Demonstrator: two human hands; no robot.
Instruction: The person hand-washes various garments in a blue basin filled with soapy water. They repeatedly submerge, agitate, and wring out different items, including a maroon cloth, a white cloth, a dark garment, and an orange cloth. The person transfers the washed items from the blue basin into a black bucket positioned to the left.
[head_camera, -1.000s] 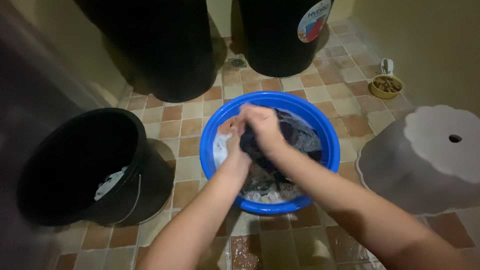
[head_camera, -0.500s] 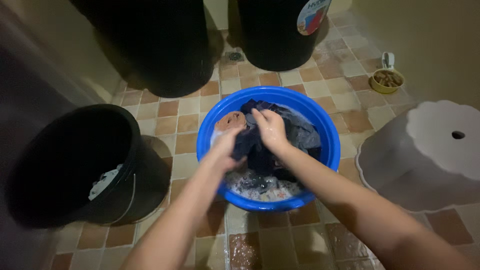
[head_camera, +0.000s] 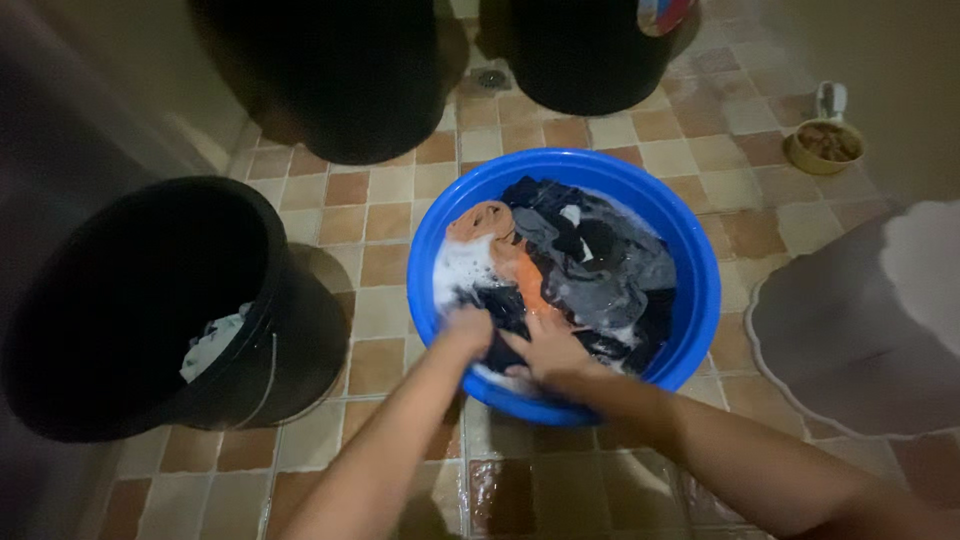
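Inside one blue basin (head_camera: 700, 250), two hands grip one dark garment (head_camera: 500, 345).

Can't really tell what either hand is gripping: the left hand (head_camera: 467, 328) and right hand (head_camera: 545, 350) are sunk in the dark wet clothes (head_camera: 590, 265), fingertips hidden. The grey stool (head_camera: 860, 330) runs off the right edge, and both big black drums (head_camera: 340, 70) (top of frame) are cut off.

Both hands (head_camera: 510, 340) in blue basin (head_camera: 700, 270) of laundry (head_camera: 580, 260)
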